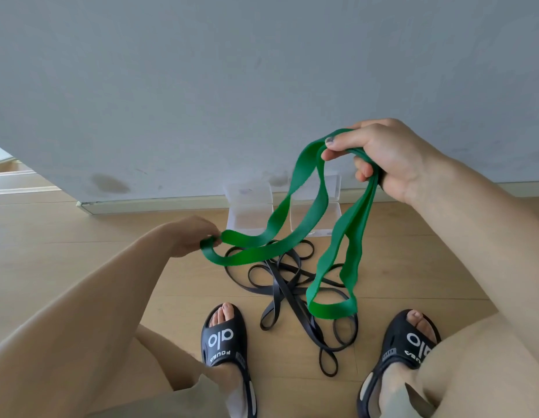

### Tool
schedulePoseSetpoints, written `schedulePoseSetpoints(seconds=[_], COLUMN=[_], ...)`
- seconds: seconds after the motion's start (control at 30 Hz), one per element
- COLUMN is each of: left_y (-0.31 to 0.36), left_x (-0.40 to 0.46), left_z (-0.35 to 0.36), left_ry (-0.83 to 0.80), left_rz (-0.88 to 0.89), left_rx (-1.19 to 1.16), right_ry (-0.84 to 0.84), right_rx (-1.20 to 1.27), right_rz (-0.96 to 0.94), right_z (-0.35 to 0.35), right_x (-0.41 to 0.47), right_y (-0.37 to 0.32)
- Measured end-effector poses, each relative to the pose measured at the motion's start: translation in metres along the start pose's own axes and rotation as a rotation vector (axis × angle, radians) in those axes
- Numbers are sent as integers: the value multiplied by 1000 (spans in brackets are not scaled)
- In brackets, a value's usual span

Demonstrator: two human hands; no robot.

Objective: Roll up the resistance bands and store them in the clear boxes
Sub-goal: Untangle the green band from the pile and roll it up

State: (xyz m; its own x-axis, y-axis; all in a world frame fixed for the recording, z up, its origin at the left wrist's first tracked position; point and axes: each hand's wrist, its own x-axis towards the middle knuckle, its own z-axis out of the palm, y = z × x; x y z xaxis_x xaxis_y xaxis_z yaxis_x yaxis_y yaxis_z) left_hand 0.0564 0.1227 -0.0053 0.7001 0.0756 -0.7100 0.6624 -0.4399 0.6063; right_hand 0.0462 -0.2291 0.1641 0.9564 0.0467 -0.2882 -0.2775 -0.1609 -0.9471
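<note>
**Green band held slack between 2 hands, roll not yet started**

Green band (295, 206) is held off the floor at centre frame. One end fold is pinched small and tight by the left hand (191, 236) at centre left. The rest is gathered in the right hand (379, 158) at upper right, thumb pressed on top and fingers curled under several strands. 2 long loops are left hanging from that hand; the lower one dangles at lower centre, over the black bands.

Black bands (292, 294) are seen tangled on the wooden floor (81, 236), between the 2 sandalled feet. 2 clear boxes (250, 218) are stood open against the base of the wall (202, 70), behind the green loops, side by side; contents cannot be made out.

Judgement on the step in hand:
- The band looks twisted and doubled. It is best flattened first, strands laid face to face, before any turn is made.
- The pinched end at the left hand is well suited as the core of the roll; turns are best kept tight and edges aligned.
- Slack should be fed from the right hand gradually, not dropped, or the hanging loop may catch in the black bands below.
- A finished coil is likely to spring open, so it should be kept squeezed until it is set in a box.
</note>
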Motion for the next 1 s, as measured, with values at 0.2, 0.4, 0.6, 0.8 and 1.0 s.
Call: schedulePoseSetpoints(seconds=[0.2, 0.4, 0.6, 0.8, 1.0], left_y=[-14, -18, -15, -10, -11], left_x=[0, -7, -6, -14, -23], left_z=[-1, -5, -31, -51, -51], left_ry=[176, 447, 673, 810, 788], left_rz=[-68, -56, -215, -224, -14], left_rx=[674, 789, 93, -161, 881], right_ry=[17, 48, 98, 186, 105], right_rx=[23, 10, -17, -9, -35], right_rz=[12, 16, 89, 157, 169], right_z=[-3, -8, -9, -15, -15], right_x=[1, 4, 6, 10, 5], right_y=[-1, -1, 2, 3, 2])
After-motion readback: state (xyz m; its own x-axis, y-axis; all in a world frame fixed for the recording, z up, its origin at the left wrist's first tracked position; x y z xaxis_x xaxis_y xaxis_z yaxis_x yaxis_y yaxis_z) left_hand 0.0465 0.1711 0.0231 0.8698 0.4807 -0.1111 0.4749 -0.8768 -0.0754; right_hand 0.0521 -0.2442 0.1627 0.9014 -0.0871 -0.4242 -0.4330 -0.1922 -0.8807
